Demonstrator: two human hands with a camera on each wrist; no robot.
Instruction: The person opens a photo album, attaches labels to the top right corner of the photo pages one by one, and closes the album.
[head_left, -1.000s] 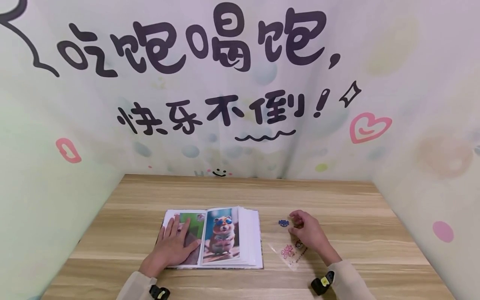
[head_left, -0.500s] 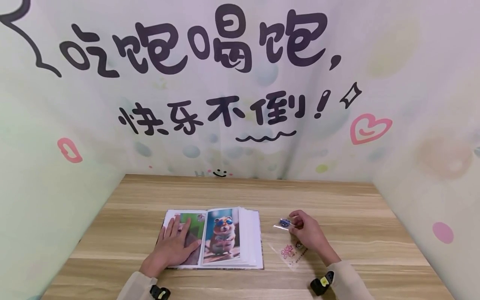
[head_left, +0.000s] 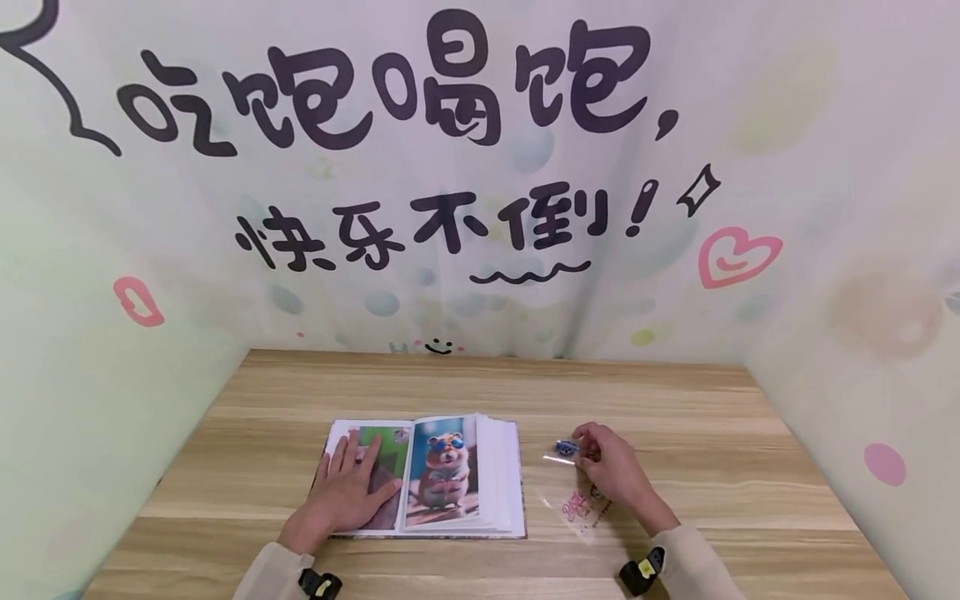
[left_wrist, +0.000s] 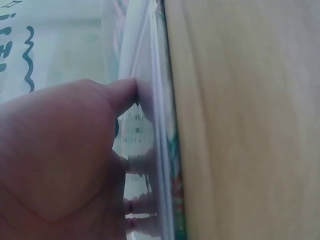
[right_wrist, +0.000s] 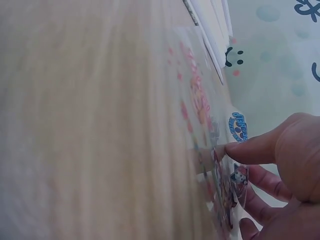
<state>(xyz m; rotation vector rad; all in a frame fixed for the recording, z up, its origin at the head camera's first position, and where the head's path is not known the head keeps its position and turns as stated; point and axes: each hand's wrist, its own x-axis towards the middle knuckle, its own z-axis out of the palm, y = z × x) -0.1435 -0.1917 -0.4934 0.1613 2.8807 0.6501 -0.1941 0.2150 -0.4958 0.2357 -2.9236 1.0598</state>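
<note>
My left hand (head_left: pixel 348 492) lies flat with spread fingers on the left page of an open photo album (head_left: pixel 501 467). Beneath it is a photo with a green background (head_left: pixel 393 442), partly covered. The right page shows a photo of a hamster in sunglasses (head_left: pixel 446 475). To the album's right, my right hand (head_left: pixel 618 471) pinches a clear sticker sheet (head_left: pixel 576 504) between thumb and fingers near its far end. A blue sticker (right_wrist: pixel 238 126) sits just beyond the thumb in the right wrist view, with a small animal-face sticker (right_wrist: pixel 240 176) below. Pink lettering marks the sheet's near part.
The wooden table (head_left: pixel 480 387) reaches back to a printed wall cloth (head_left: pixel 450 308) with large dark lettering. Pale side walls stand left and right. Each wrist wears a black strap with a small device, the left one (head_left: pixel 318 585) and the right one (head_left: pixel 643 573).
My right thumb and fingers have closed on the sheet's far end and shifted slightly left; that end has lifted and catches the light. My left hand has stayed still on the album.
</note>
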